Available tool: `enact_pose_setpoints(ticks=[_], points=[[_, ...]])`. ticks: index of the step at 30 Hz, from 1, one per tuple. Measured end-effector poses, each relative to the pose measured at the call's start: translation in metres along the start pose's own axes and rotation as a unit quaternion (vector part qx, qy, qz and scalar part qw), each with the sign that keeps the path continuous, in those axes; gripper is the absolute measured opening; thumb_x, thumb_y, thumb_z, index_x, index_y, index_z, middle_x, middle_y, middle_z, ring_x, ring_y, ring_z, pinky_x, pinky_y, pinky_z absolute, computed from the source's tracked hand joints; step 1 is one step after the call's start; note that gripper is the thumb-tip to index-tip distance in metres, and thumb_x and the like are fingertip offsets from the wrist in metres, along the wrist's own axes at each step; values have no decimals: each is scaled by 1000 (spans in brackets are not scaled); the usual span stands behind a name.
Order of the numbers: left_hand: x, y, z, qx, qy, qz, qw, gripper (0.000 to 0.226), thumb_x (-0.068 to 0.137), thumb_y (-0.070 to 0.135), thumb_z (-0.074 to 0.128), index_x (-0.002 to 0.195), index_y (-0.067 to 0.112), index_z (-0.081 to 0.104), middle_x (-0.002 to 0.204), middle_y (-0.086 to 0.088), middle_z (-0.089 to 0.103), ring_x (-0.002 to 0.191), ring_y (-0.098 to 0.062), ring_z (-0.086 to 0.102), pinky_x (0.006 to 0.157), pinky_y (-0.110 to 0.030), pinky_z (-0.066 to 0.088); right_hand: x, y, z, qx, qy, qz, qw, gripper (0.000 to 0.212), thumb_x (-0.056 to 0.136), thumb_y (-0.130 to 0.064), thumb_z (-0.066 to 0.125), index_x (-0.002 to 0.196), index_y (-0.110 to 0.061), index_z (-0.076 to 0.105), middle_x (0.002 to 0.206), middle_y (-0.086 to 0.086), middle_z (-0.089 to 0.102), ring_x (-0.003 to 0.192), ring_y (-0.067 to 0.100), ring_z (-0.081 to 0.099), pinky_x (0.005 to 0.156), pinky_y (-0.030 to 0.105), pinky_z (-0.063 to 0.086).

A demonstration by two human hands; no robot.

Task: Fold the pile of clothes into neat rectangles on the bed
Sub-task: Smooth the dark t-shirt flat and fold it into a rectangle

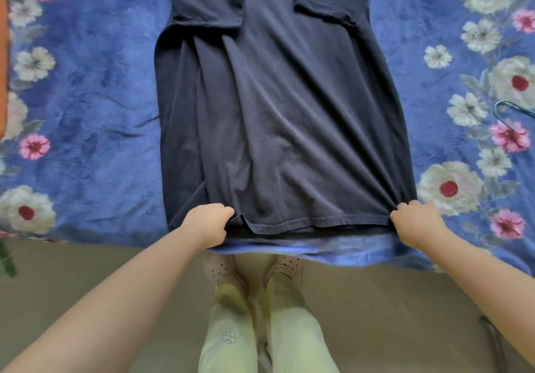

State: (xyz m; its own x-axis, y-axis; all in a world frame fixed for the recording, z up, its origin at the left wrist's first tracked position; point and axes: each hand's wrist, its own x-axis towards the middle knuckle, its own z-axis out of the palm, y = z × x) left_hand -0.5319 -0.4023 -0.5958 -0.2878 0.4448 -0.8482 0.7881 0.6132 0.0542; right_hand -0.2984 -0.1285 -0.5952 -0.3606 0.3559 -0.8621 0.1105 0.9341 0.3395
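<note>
I see a dark navy T-shirt (275, 117) lying flat on the bed (86, 112), hem at its near edge. My left hand (207, 223) and right hand (417, 222) each pinch a hem corner. It looks light, limp, crease-prone; corners suit.

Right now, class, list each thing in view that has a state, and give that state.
dark T-shirt: spread flat on the bed, both sides and sleeves folded inward, hem nearest the person.
left hand: grips the hem's left corner.
right hand: grips the hem's right corner.
floral blanket: spread over the bed.
</note>
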Motion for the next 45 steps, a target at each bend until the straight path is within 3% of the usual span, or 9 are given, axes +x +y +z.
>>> enact_pose_setpoints(ticks=[4,10,17,21,24,30,37,42,45], points=[[-9,-9,13,15,229,19,973,32,74,15,68,100,15,50,98,-3,48,90,-24,49,68,-31,33,-3,-23,7,89,209,42,973,33,61,-21,75,86,-9,57,85,8,56,78,28,55,60,32,31],[-20,-33,30,-129,200,-176,955,68,79,14,61,140,17,29,141,-13,26,126,-31,28,99,-42,30,3,-55,-11,108,372,-107,916,76,37,-17,86,100,-5,44,78,12,58,60,30,55,48,32,37],[-21,-48,41,-277,222,-109,929,18,83,0,48,94,13,54,87,0,42,82,-24,45,68,-30,32,20,-54,-37,93,366,-148,914,56,18,14,74,65,-6,52,55,8,43,37,23,39,42,22,14],[-26,-60,35,-91,127,-7,988,25,80,0,47,73,22,39,68,8,29,77,-20,42,65,-31,35,9,-47,-50,13,279,-107,954,39,47,5,78,76,-7,56,68,8,50,53,26,53,44,22,7],[-33,-74,24,134,-40,6,990,22,84,0,43,94,19,48,68,7,26,79,-19,41,66,-28,34,-2,-42,-51,-57,110,-93,988,27,90,-5,42,115,-13,45,107,3,50,101,22,55,57,26,30],[-26,-65,35,200,-146,-13,969,44,85,-2,44,124,17,46,104,-1,52,99,-22,52,71,-28,39,-5,-63,-43,-82,2,-113,990,34,94,-5,34,124,-13,46,114,0,50,113,21,52,71,27,33],[-13,-59,45,149,-161,-80,972,40,87,4,46,124,20,50,120,4,53,108,-18,54,71,-25,38,-4,-61,-3,-26,207,-143,968,53,42,-11,84,83,-8,52,78,9,53,63,26,55,46,29,27],[-22,-44,62,207,-10,-33,978,26,84,14,57,110,19,59,110,-2,58,99,-20,57,72,-28,37,-11,-48,39,58,308,-95,945,89,34,-2,86,113,-2,44,107,20,52,82,35,56,62,40,41],[-25,-36,67,226,182,32,956,36,36,3,71,67,16,57,62,-3,50,56,-20,47,54,-29,27,-12,-38,53,124,354,-18,927,95,39,7,82,124,4,41,126,21,39,108,35,41,82,44,29]])
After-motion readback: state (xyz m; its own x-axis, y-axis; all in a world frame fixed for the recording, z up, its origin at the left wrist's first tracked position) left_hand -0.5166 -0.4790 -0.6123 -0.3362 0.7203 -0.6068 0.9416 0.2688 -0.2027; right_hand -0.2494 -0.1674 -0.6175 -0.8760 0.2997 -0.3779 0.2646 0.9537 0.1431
